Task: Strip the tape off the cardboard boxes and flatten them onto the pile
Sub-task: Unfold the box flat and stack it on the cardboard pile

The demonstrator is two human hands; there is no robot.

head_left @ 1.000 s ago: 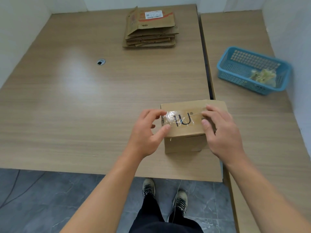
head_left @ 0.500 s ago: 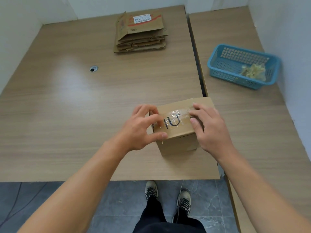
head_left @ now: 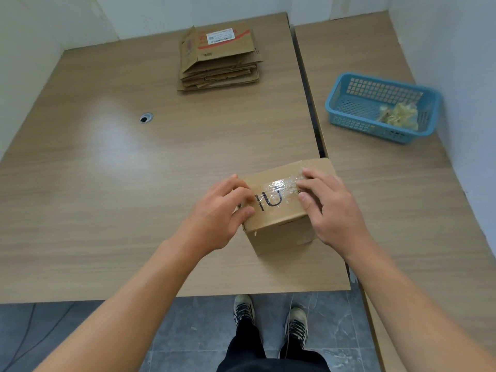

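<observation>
The desk carries the whole job, and most of it looks done. At the far side lies a pile of flattened boxes, several layers deep, the top one bearing a white shipping label. To the right, on the adjoining surface, a blue basket holds a wad of crumpled tape scraps, which I take to be tape stripped from those boxes.

One box is left in view, and it is not yet stripped or flattened. It stands near the front edge of the desk, close to the gap between the two surfaces, well apart from the pile. It is small, plain brown and fully assembled, with dark printed letters on top.

The left hand grips the box's left end, fingers curled over the top edge and thumb on the near edge. The right hand rests on the right end of the top, fingertips bent at the tape; whether it has pinched any tape, I cannot tell.

A strip of clear tape runs across the top, wrinkled and shiny but seemingly stuck down along its visible length.
</observation>
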